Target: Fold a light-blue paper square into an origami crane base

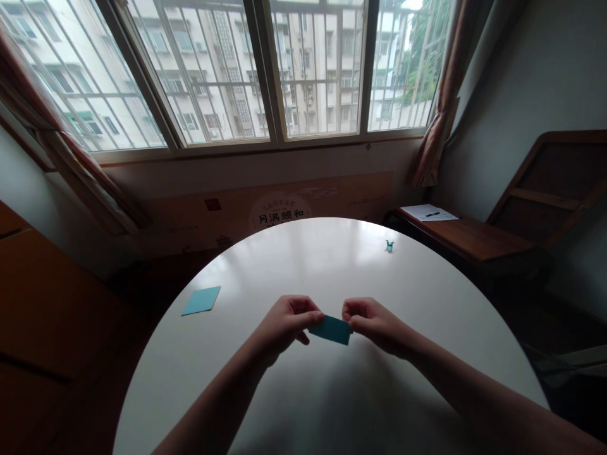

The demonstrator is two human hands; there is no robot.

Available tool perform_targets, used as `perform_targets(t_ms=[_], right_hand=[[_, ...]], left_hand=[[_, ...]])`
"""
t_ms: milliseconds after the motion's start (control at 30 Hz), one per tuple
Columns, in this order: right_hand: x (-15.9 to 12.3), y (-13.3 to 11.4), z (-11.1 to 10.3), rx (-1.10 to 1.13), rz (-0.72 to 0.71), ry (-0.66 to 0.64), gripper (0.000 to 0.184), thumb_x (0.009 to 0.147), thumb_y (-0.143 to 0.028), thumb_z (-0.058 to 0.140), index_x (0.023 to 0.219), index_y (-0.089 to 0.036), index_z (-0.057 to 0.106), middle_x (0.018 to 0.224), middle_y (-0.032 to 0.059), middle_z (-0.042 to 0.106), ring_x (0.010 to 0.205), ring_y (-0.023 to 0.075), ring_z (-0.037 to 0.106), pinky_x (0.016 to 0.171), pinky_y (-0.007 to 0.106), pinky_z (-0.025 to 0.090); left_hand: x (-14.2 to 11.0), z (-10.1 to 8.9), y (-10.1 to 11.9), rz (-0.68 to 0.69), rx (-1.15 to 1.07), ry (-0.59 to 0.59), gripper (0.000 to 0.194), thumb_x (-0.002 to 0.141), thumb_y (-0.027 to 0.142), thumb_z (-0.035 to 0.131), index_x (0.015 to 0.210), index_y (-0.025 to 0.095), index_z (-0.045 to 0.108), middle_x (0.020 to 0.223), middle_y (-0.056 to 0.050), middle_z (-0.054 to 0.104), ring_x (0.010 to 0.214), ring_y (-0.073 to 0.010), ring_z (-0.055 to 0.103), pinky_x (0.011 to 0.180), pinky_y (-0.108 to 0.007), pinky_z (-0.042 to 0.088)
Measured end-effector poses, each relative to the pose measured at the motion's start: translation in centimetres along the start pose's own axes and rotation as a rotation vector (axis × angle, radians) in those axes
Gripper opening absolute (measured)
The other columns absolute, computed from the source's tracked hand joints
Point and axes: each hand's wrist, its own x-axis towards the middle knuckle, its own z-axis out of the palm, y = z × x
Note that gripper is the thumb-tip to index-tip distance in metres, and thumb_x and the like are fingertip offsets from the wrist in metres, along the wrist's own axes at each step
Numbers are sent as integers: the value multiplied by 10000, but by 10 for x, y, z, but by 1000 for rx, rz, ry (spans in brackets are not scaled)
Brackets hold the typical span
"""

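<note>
Between my two hands is a teal sheet of folded paper (332, 330), a narrow rectangle tilted down to the right. My left hand (294, 319) pinches its left end, thumb on top. At the upper right corner, my right hand (367, 319) grips the paper between thumb and curled fingers. Both hands are just above the white round table (284, 404). Off to the left lies a flat stack of light-blue square paper (202, 301). A small teal folded paper figure (389, 246) stands near the far right edge.
Beyond the table on the right, a wooden bench (493, 240) bears a white paper sheet (429, 213) with a dark pen (433, 214). A barred window (313, 69) with curtains spans the back wall. An orange-brown cabinet (52, 297) stands at the left.
</note>
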Motion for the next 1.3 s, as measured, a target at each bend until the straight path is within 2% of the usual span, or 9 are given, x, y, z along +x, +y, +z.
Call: perform_targets(t_ms=[133,233,333,467,567,700,867,1067,1300], right_hand=[[-2,-3,-14,37,0,96,154,768,-280,557,704,-146,520,686,17,505,617,119,380,570,248,305],[-3,-7,-15,82,-21,160,235,841,-383,576,871,-150,572,806,33,550,653,124,416,556,237,317],[-3,-7,-7,80,-41,139,399,855,-500,661,1029,-144,614,862,49,576,690,137,476,550,235,350],[0,-1,2,34,-86,232,377,867,-496,660,925,-126,615,724,23,554,571,104,425,500,228,326],[1,3,2,-21,-114,285,304,870,-432,643,868,-128,619,699,22,557,578,108,443,507,227,337],[-1,1,3,-135,-151,260,182,838,-309,664,821,-129,670,752,46,605,695,147,534,565,232,395],[-5,-2,8,-219,-195,221,128,841,-262,666,828,-139,699,737,31,608,651,129,530,514,207,368],[-4,3,11,-233,-266,218,165,884,-306,659,851,-149,698,764,32,632,681,133,557,540,208,405],[-7,5,14,-256,-303,238,114,869,-279,674,851,-171,708,786,28,657,674,131,561,536,216,392]], left_hand=[[-3,-10,6,16,-84,106,338,665,432,790,719,124,659,719,-37,567,679,-145,530,474,-181,455],[-3,-9,7,41,-110,157,357,657,440,805,722,122,656,707,-34,561,667,-142,520,475,-184,455],[-1,0,4,75,-120,147,384,684,472,795,750,118,661,684,-30,556,637,-136,512,481,-193,455],[4,11,-3,93,-110,127,422,702,500,784,801,109,661,696,-41,569,650,-147,522,491,-206,456],[7,13,-8,148,-40,129,423,713,476,781,888,113,655,799,-71,620,711,-181,565,516,-237,479],[7,15,-13,284,130,98,297,783,409,708,861,127,657,878,-91,643,801,-215,596,569,-261,493],[3,23,-17,336,214,59,139,775,276,645,806,141,662,826,-62,637,796,-197,594,557,-223,441],[0,25,-18,381,248,69,108,773,252,624,814,152,630,846,-41,617,744,-170,587,548,-220,451],[0,25,-18,422,286,57,78,773,238,627,783,161,616,828,-30,609,710,-149,565,533,-210,435]])
